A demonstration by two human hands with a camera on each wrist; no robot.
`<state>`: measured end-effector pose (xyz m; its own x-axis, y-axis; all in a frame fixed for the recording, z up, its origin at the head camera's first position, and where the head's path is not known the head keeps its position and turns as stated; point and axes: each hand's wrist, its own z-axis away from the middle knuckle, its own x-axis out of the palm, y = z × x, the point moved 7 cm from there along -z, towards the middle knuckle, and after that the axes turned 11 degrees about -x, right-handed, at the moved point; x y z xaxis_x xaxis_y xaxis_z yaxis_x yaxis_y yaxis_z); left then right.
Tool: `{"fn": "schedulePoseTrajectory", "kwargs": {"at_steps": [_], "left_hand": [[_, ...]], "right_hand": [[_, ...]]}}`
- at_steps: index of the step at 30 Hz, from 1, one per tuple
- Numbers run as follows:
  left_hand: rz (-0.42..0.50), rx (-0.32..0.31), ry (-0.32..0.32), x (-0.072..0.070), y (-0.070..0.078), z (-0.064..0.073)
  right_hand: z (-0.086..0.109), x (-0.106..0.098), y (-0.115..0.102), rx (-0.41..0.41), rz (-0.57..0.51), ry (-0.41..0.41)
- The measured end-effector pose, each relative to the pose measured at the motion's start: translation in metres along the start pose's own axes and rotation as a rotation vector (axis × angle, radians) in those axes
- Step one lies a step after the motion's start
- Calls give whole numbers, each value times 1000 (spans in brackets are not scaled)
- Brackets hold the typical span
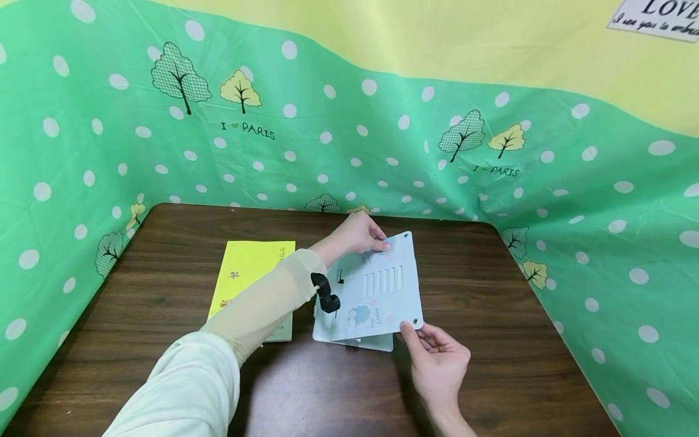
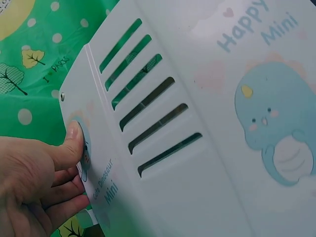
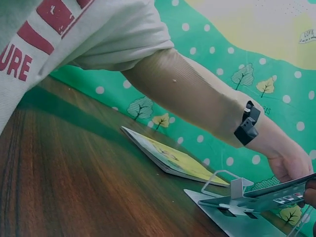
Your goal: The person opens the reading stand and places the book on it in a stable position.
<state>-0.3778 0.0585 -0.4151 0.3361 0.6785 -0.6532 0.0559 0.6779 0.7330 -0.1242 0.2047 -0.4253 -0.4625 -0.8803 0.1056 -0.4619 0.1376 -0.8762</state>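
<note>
A white folding stand panel (image 1: 377, 288) with several slots and a blue dinosaur print (image 2: 276, 128) is tilted up over its base plate (image 1: 371, 343) on the brown table (image 1: 491, 340). My left hand (image 1: 360, 235) pinches the panel's far top edge, thumb (image 2: 71, 143) pressed on its face. My right hand (image 1: 437, 358) pinches the panel's near right corner by a rivet. In the right wrist view the panel (image 3: 266, 195) is hinged above the base (image 3: 237, 219) with a wire support (image 3: 217, 178) behind it.
A yellow book (image 1: 248, 273) lies flat left of the stand, partly under my left forearm. A green dotted cloth (image 1: 573, 200) walls the table at the back and both sides. Bare tabletop extends to the right and front.
</note>
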Motion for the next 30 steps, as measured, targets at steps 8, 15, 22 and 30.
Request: {"fn": "schedulePoseTrajectory", "kwargs": {"at_steps": [8,15,22,30], "left_hand": [[-18,-18,33,-6,-3,1],[-16,-56,21,-12,-9,3],[-34,-69,23,-18,-12,3],[-26,65,-10,-21,-6,2]], "right_hand": [[-6,-4,4,27,-17,11],[-11,-5,5,55,-11,-8],[-16,-7,10,101,-32,-12],[-22,-9,14,139,-69,-41]]}}
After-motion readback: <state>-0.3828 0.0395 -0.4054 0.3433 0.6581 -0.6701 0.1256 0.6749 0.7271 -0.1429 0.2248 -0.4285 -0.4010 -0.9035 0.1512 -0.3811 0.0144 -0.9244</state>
